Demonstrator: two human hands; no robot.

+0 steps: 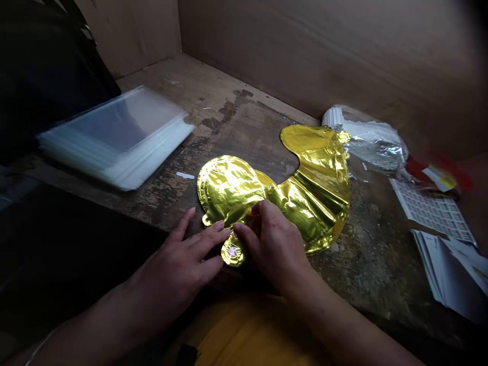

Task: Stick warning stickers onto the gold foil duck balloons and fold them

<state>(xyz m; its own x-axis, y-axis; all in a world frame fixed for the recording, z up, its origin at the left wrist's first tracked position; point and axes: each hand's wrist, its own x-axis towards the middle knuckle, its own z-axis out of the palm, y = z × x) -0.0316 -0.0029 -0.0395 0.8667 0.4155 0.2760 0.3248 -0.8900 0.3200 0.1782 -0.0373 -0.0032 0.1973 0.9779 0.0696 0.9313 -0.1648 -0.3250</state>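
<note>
A flat gold foil balloon [274,195] with a curved body lies on the worn table, its narrow neck and round valve tab [232,251] toward me. My right hand [272,239] pinches the foil near the neck between thumb and fingers. My left hand [190,249] lies just left of the tab, fingers apart, with the fingertips against the foil. The tab's underside and part of the neck are hidden by my fingers.
A stack of clear plastic bags [118,137] lies left on the scarred wooden table [244,127]. Crumpled silver foil [368,137], a printed label sheet [432,211] and white papers [444,269] lie right. Cardboard walls [324,51] rise behind.
</note>
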